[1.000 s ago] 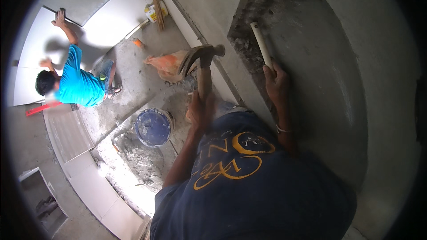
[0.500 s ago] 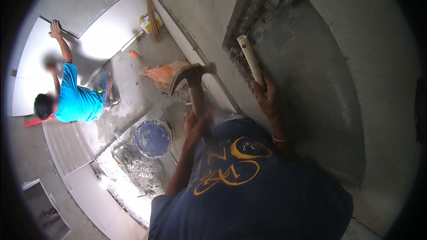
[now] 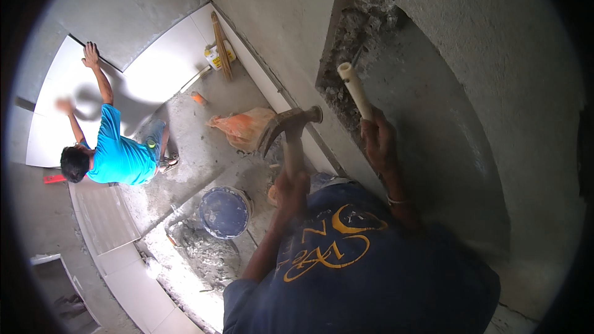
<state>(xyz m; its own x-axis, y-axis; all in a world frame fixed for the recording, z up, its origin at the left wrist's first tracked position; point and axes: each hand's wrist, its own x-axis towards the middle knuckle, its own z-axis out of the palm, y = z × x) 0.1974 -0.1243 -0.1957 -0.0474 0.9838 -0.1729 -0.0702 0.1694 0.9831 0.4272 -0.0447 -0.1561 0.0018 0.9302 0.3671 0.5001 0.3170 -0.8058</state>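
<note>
My left hand is closed round the handle of a claw hammer. The hammer is raised in front of my dark shirt, its striking face toward the wall on the right and its claw pointing left. Farther right, my right hand grips a cream-coloured tube, which has a small hole near its upper end. That end is close to a rough, chipped strip along the edge of a wall recess. A gap separates the hammer from the tube. My palm hides the tube's lower end.
A co-worker in a blue shirt presses hands against a white wall tile at left. A lidded blue bucket, an orange-and-clear plastic bag and rubble lie on the floor. Wooden strips lean in the far corner.
The view has shifted, so the room sits lower and farther right. The hammer has come slightly right toward the tube and turned a little. The co-worker's lower hand has moved left along the tile.
</note>
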